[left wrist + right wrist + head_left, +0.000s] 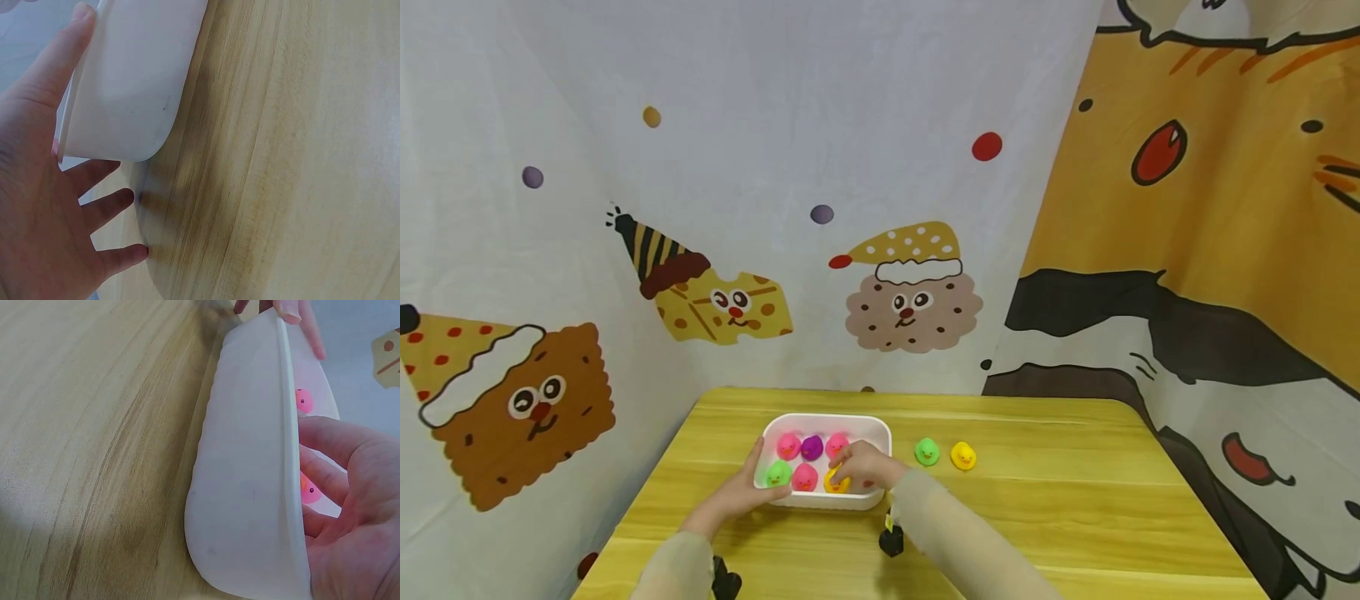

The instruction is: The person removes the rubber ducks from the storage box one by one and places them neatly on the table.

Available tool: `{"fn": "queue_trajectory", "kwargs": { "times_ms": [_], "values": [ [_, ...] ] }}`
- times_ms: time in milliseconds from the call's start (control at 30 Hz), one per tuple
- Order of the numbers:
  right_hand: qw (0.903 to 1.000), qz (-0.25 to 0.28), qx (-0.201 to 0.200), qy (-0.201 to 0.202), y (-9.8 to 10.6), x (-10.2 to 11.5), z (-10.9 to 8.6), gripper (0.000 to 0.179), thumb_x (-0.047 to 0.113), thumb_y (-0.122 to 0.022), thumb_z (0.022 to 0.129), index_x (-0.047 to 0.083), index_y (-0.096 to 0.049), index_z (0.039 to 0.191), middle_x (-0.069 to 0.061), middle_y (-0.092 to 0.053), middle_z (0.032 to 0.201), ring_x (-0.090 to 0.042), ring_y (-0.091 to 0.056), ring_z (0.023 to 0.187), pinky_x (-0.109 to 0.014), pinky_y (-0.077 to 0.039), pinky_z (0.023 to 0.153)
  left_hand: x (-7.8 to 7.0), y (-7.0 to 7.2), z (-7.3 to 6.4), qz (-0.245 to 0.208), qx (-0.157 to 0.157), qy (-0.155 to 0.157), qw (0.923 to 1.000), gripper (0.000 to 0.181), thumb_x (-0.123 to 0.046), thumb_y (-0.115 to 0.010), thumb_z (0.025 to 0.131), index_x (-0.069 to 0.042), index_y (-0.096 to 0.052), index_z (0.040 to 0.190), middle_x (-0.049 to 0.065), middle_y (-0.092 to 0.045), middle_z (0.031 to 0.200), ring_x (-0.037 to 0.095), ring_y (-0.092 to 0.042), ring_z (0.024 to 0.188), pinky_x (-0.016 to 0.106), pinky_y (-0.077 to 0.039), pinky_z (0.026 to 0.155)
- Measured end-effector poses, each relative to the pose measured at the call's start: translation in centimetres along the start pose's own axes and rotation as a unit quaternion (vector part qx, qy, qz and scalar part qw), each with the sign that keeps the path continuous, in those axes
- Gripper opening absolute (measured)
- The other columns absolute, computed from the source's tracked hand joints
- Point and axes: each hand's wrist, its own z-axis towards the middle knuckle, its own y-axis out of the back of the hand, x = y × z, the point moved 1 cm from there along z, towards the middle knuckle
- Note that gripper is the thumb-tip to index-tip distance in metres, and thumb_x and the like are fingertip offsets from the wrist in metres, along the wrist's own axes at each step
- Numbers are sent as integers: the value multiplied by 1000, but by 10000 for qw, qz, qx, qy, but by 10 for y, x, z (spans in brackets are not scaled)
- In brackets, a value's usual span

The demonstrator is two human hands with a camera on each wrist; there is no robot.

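Observation:
A white plastic tray (831,501) with rubber ducks in it stands on the table. My left hand (737,493) holds its left end, thumb along the front rim and fingers at the left side; in the left wrist view the other fingers spread past the corner. My right hand (868,464) reaches over the tray's right part, its fingers pinching a yellow rubber duck (835,485) near the front wall. In the right wrist view, the front wall hides the fingertips. Around it sit a purple duck (812,448), a green duck (778,474) and several pink ducks (805,477).
Right of the tray, a green duck (927,452) and a yellow duck (963,456) sit on the wooden table (1060,500). A printed curtain (820,308) hangs behind the table's far edge. Black devices (891,540) are strapped at both wrists.

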Motion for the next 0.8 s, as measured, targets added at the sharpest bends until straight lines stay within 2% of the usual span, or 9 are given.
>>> {"fn": "queue_trajectory", "kwargs": {
  "times_ms": [333,600,800],
  "values": [
    [10000,-46,-29,-33,-2,2,-1,22,12,-81,75,11,-75,96,4,-62,93,-15,-50,76,-32,-45,58,3,-1,2,-63,-5,-34,10000,117,-44,-76,80,-10,6,155,36,-16,152,57,-26,133,71,-25,102],
    [9999,-34,-43,-136,-4,1,2,21,10,-82,74,12,-76,93,5,-61,87,-14,-47,67,-26,-37,50,0,0,1,-30,28,6,10000,117,-44,-76,80,-10,6,155,35,-16,152,56,-27,133,70,-26,102],
    [9996,-234,-9,-157,-1,3,1,22,12,-82,74,10,-75,95,6,-61,85,-13,-46,65,-26,-38,49,0,0,0,-92,19,-12,10000,116,-44,-76,81,-9,6,155,33,-14,154,56,-25,134,70,-24,103]
  ]
}}
